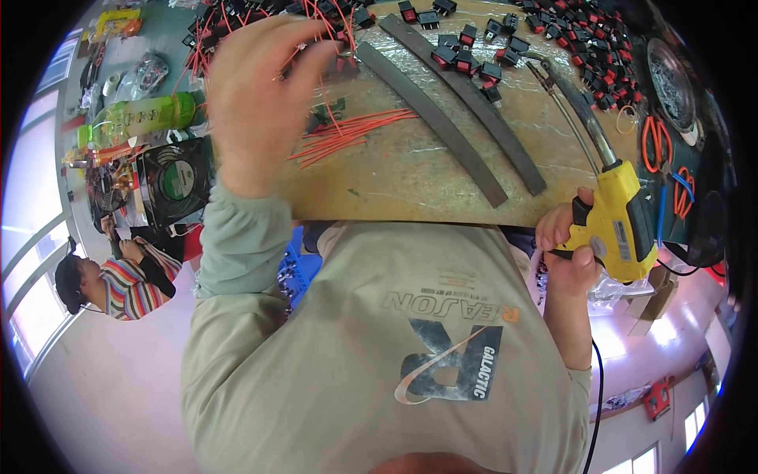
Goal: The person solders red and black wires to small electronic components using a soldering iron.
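Done, apparently: wired switches point(225, 22). Remaining: loose red wires point(359, 129), bare switches point(580, 47). Left hand point(264, 95) blurs, pinch cannot be told; right hand point(567, 270) wraps yellow soldering gun point(617, 221).

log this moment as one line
left hand: blurred, beside red wires, grip unclear | right hand: gripping yellow soldering gun | bench: two dark strips, black-red switches

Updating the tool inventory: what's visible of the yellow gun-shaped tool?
The yellow gun-shaped tool has a plastic-looking yellow body with black parts and a pale label. A dark, metal-looking tube and thinner rod extend forward and slightly left, toward black-and-red switches. The right hand grips it at the bench's near edge. Tip contact is unclear.
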`<state>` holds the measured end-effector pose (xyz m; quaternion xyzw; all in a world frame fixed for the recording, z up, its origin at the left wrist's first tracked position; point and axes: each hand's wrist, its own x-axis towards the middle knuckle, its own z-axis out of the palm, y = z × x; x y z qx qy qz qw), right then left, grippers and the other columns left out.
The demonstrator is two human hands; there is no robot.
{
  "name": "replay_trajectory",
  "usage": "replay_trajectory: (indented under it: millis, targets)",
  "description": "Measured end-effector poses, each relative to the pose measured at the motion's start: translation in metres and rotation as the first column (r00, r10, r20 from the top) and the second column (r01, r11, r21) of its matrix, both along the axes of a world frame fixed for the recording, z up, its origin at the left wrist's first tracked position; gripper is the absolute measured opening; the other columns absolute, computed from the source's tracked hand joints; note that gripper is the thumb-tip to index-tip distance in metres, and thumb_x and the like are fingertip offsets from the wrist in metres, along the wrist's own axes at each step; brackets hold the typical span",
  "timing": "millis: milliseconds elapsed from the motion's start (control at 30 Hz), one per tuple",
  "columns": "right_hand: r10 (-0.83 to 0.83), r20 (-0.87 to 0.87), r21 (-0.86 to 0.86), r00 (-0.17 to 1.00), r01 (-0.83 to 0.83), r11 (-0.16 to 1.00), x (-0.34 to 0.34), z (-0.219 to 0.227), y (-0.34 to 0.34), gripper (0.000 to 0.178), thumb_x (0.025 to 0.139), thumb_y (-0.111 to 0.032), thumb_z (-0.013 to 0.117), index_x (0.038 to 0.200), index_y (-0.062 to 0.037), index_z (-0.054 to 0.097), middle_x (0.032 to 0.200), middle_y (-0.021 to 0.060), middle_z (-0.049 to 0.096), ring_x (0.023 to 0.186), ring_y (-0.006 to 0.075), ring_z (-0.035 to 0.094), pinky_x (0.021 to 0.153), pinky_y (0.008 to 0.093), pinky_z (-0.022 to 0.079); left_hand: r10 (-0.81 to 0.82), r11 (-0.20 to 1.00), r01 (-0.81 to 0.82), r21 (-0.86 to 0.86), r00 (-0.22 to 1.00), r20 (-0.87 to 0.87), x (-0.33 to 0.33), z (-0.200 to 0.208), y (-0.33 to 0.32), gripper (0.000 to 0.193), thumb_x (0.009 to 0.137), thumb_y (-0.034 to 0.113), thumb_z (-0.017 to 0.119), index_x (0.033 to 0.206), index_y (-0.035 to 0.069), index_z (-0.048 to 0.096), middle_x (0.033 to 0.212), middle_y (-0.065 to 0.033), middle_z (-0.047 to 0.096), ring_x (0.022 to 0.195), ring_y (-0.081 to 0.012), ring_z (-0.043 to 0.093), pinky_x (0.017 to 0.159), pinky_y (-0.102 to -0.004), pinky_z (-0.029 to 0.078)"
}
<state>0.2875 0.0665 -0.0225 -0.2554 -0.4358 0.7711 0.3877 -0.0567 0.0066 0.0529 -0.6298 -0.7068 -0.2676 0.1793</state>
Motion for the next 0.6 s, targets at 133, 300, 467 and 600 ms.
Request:
replay_trajectory:
  millis: [133, 300, 467, 600]
  targets:
    - [-0.015, 0.0, -0.006, 1.0, 0.015, 1.0, 0.002, -0.001, 0.0, 0.078, 0.076, -0.043, 0.073, 0.13, 0.002, 0.037, 0.069, 0.0035, 0.046, 0.056, 0.0144, 0.046, 0.048, 0.0277, 0.038, -0.229, 0.954, 0.234, -0.186, 0.972, 0.05, 0.043, -0.001, 0.031, 0.027, 0.075, 0.013, 0.069, 0.101, 0.006, 0.064, 0.103, -0.0096, 0.062, 0.104, -0.0265, 0.055, 0.088, -0.0359, 0.042]
    - [-0.022, 0.0, -0.026, 1.0, 0.022, 0.999, 0.001, -0.001, -0.002, 0.079, 0.076, -0.043, 0.073, 0.13, 0.0023, 0.037, 0.068, 0.0034, 0.046, 0.056, 0.0143, 0.046, 0.048, 0.0275, 0.038, -0.293, 0.888, 0.327, -0.324, 0.944, 0.149, 0.05, -0.004, 0.043, 0.029, 0.076, 0.012, 0.066, 0.104, 0.005, 0.061, 0.106, -0.0107, 0.059, 0.109, -0.0291, 0.051, 0.092, -0.0389, 0.038]
    - [-0.017, 0.005, -0.024, 1.0, 0.017, 1.0, -0.001, 0.0, -0.001, 0.08, 0.075, -0.044, 0.074, 0.13, 0.0026, 0.037, 0.068, 0.0032, 0.045, 0.056, 0.0141, 0.045, 0.048, 0.0272, 0.038, -0.286, 0.923, 0.3, -0.239, 0.954, 0.091, 0.042, -0.03, 0.041, 0.03, 0.075, 0.011, 0.068, 0.105, 0.009, 0.065, 0.103, -0.009, 0.063, 0.1, -0.0261, 0.057, 0.083, -0.0341, 0.047]
    - [-0.028, 0.004, -0.008, 1.0, 0.028, 1.0, -0.001, 0.0, -0.002, 0.08, 0.075, -0.044, 0.073, 0.129, 0.0026, 0.037, 0.067, 0.0033, 0.045, 0.055, 0.014, 0.045, 0.048, 0.0268, 0.038, -0.266, 0.945, 0.278, -0.17, 0.96, 0.086, 0.046, -0.032, 0.034, 0.032, 0.074, 0.01, 0.066, 0.106, 0.009, 0.063, 0.101, -0.0087, 0.062, 0.099, -0.0271, 0.057, 0.081, -0.0352, 0.046]
